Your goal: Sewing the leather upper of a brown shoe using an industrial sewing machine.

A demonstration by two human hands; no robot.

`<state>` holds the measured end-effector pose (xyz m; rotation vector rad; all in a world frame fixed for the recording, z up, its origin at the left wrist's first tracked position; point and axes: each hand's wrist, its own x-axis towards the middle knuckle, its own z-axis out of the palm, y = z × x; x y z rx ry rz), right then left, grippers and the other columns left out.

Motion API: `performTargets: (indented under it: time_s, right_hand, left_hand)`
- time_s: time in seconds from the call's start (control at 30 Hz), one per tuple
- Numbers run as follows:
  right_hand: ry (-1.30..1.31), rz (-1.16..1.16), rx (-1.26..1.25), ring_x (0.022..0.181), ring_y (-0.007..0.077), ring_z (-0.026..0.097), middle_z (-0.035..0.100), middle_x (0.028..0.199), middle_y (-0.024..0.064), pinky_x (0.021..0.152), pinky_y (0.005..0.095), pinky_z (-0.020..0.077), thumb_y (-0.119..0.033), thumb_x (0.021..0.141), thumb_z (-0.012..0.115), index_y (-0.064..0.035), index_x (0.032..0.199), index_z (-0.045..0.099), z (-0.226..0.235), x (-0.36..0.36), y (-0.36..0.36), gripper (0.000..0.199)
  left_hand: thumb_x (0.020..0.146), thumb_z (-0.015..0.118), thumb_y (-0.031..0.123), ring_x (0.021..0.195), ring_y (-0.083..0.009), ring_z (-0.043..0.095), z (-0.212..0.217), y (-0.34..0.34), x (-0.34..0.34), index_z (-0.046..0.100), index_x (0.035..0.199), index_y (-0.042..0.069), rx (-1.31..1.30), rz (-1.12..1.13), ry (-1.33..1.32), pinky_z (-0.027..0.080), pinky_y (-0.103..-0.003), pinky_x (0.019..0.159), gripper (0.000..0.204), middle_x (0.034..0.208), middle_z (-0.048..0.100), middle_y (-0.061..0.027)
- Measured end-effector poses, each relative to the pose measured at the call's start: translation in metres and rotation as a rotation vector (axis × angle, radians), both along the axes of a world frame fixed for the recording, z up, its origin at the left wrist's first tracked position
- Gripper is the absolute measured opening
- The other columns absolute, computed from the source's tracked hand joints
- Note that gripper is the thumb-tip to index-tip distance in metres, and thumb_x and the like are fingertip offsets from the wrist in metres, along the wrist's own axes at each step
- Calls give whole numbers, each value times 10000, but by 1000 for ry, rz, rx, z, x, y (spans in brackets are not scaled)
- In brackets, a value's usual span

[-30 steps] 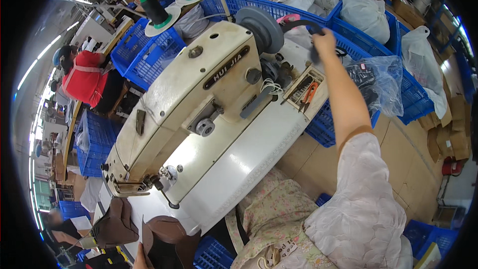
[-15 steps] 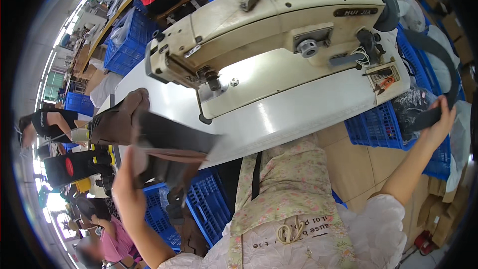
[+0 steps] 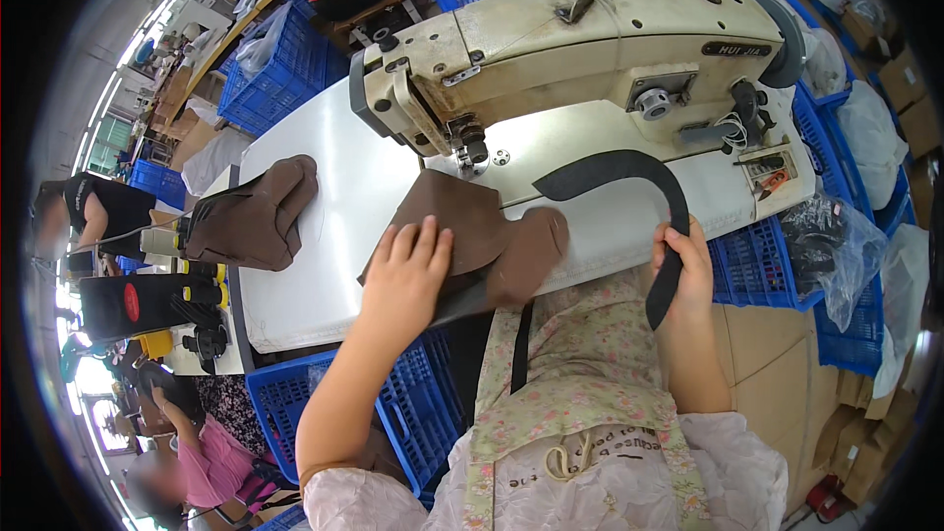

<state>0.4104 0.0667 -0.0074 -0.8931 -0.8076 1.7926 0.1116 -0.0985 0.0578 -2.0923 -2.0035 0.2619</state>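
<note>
My left hand (image 3: pixel 405 270) lies with stretched fingers on a brown leather-like piece (image 3: pixel 454 208) with a folded flap, which rests on the white sewing machine table (image 3: pixel 315 285). The far edge of this piece lies just in front of the needle area of the cream sewing machine (image 3: pixel 570 49). In my right hand (image 3: pixel 686 270) is a black curved strip (image 3: pixel 629 165), gripped near its lower end. The strip arches over the front of the table, its free end close to the brown piece.
A stack of brown pieces (image 3: pixel 251 216) lies on the table's left part. Blue crates stand below the table (image 3: pixel 418 413), beyond it (image 3: pixel 265 79) and at the right (image 3: pixel 752 265). Other people are at the left, one in pink (image 3: pixel 221 457).
My left hand has set the brown piece down on the table and lies on it. My right hand has brought the black strip inward from the crates at the right.
</note>
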Motion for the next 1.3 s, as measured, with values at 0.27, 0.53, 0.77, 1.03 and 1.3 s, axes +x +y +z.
performTargets:
  time_s: [0.27,0.53,0.77,1.03,1.3]
  right_hand:
    - [-31,-126,87,665,118,540,600,986,106,578,244,455,-64,908,567,-6,1298,458,2,-8,-5,409]
    - [-130,-55,238,659,131,557,562,1216,180,600,251,483,9,888,516,-6,1449,424,37,-14,-28,568]
    - [-478,270,633,984,161,627,453,1378,169,756,250,522,61,911,536,16,1519,264,2,-45,-57,667]
    - [-818,315,743,780,192,585,588,993,130,586,282,446,-79,862,672,15,1474,375,-1,-30,-75,687]
    - [-921,440,599,637,230,560,577,806,117,583,326,455,-197,848,716,-48,1454,444,2,-24,-82,681]
  left_hand:
    - [693,729,174,1284,-401,486,-21,42,5,469,1322,-15,-257,-85,-222,390,-467,1086,707,1403,486,-264]
    - [861,656,327,1137,-427,569,-16,80,44,280,1554,306,-548,94,-25,530,-421,832,788,1287,531,-295]
    - [816,687,288,1373,-452,376,-39,74,49,429,1483,199,-328,-60,17,301,-589,1107,721,1470,435,-215]
    - [698,762,241,1376,-436,374,-37,51,29,508,1411,155,-201,-113,-180,268,-590,1140,762,1462,441,-220]
    - [722,721,211,1387,-377,381,-45,51,30,507,1404,108,-150,-143,-166,269,-616,1131,722,1494,426,-161]
